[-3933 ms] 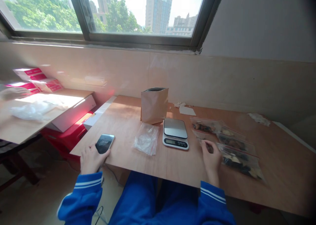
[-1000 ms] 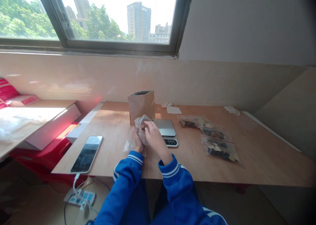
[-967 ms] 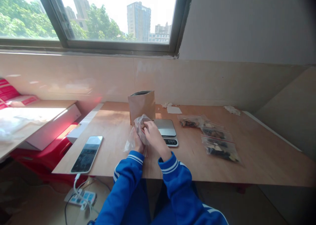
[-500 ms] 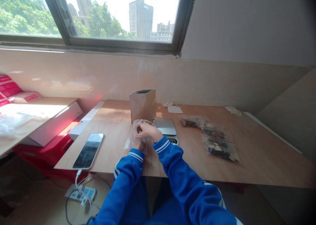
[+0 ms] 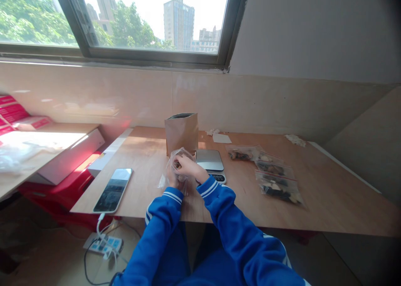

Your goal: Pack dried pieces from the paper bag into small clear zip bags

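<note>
A clear plastic bag (image 5: 177,169) is held up off the wooden table (image 5: 244,206) in front of me. My left hand (image 5: 172,180) grips the bag from below. My right hand (image 5: 189,167) is pinched at the bag's mouth, with small brown pieces showing at its fingertips. Just behind the bag stand a small digital scale (image 5: 210,162) and an open brown paper pouch (image 5: 181,131). Both arms wear blue sleeves with white stripes.
Several zip bags of dried pieces (image 5: 272,175) lie to the right of the scale. A phone (image 5: 113,184) lies at the table's left edge, its cable running to a power strip (image 5: 102,245) on the floor. White and red boxes (image 5: 69,156) stand at left.
Earlier the bag lay flat on the table, with my left hand at the phone and my right at the zip bags. Now both hands hold the bag, and the right fingers sit at its mouth.
</note>
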Tool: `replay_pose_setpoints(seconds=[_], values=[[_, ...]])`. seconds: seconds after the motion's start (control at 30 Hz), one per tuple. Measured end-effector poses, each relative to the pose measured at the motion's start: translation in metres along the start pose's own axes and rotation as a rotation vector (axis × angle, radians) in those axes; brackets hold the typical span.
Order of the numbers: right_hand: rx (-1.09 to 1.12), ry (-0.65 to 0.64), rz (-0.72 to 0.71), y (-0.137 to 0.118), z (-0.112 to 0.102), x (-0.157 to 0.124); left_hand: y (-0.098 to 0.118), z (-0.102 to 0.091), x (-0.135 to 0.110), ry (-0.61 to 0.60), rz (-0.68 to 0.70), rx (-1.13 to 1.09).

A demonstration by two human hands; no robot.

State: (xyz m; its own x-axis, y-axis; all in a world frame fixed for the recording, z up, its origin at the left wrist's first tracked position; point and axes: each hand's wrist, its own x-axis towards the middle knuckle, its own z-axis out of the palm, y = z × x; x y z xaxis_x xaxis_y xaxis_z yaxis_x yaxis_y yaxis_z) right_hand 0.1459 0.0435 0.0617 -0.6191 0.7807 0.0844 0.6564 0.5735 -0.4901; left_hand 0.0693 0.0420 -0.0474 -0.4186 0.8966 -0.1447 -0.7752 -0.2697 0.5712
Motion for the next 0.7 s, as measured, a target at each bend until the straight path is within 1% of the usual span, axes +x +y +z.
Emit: replay_pose_setpoints(seconds=[0.07,0.17,0.23,0.3,0.43,0.57,0.7], values=[[-0.009,0.000,-0.002,0.000,0.003,-0.002,0.001,0.001,0.000,0.044,0.008,0.005],[0.107,0.059,-0.054,0.001,0.002,-0.004,0.004,0.005,-0.002,0.069,0.006,0.008],[0.187,0.132,-0.063,0.002,-0.001,-0.005,0.007,0.008,-0.005,0.064,-0.017,0.010],[0.217,0.196,-0.075,0.003,-0.003,-0.005,0.010,0.012,-0.008,0.051,-0.058,0.013],[0.271,0.273,-0.184,0.004,-0.007,-0.003,0.015,0.018,-0.015,-0.003,-0.120,0.003],[0.335,0.283,-0.268,0.001,-0.014,-0.003,0.016,0.020,-0.018,-0.065,-0.125,-0.028],[0.365,0.279,-0.270,-0.004,-0.026,-0.008,0.014,0.019,-0.017,-0.052,-0.104,-0.014]])
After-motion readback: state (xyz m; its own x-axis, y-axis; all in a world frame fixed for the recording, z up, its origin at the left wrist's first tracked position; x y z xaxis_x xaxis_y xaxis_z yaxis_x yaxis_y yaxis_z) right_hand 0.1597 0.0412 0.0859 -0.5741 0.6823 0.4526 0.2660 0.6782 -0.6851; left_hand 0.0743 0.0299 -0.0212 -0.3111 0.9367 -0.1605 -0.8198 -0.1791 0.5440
